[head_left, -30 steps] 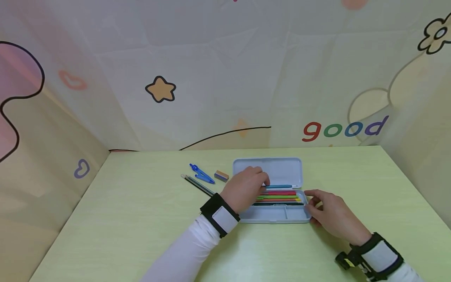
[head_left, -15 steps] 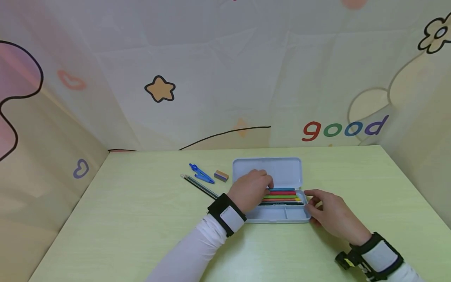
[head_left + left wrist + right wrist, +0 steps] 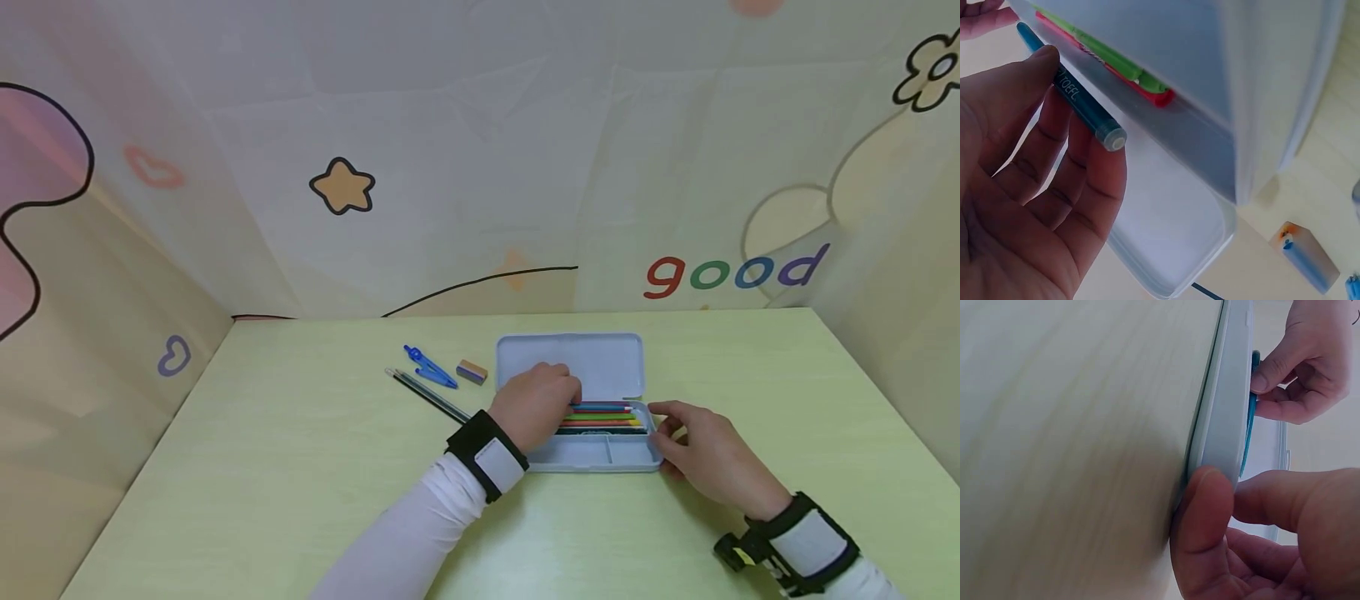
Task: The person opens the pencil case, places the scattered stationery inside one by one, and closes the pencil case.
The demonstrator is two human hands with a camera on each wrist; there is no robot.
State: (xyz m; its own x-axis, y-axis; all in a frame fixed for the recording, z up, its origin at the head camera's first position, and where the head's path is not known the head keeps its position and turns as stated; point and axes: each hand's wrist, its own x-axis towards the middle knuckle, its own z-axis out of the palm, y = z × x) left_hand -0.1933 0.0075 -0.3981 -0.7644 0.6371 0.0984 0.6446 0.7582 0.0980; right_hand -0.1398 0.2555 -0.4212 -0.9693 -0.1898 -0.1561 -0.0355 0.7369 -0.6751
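Observation:
A pale blue pencil case (image 3: 573, 454) lies open on the table, its lid (image 3: 570, 354) folded back. My left hand (image 3: 532, 406) is over the case and pinches a teal pen (image 3: 1079, 94) between thumb and fingers. In the left wrist view the pen's lettering and clear end plug show. Inside the case lie several pens and pencils, among them a green pen (image 3: 1107, 56) and a red pen (image 3: 1163, 98). My right hand (image 3: 708, 457) pinches the right end of the case between thumb and fingers. The left hand hides the case's left part in the head view.
Left of the case are a blue drawing compass (image 3: 431, 367), a small block eraser (image 3: 472, 372) and dark pencils (image 3: 423, 394), partly hidden by the left wrist. A printed cloth (image 3: 465, 208) hangs behind the pale wooden table (image 3: 262, 467).
My left hand has moved slightly right and down, bringing the teal pen from the lid's edge in among the other pens in the case. The right hand has stayed in place.

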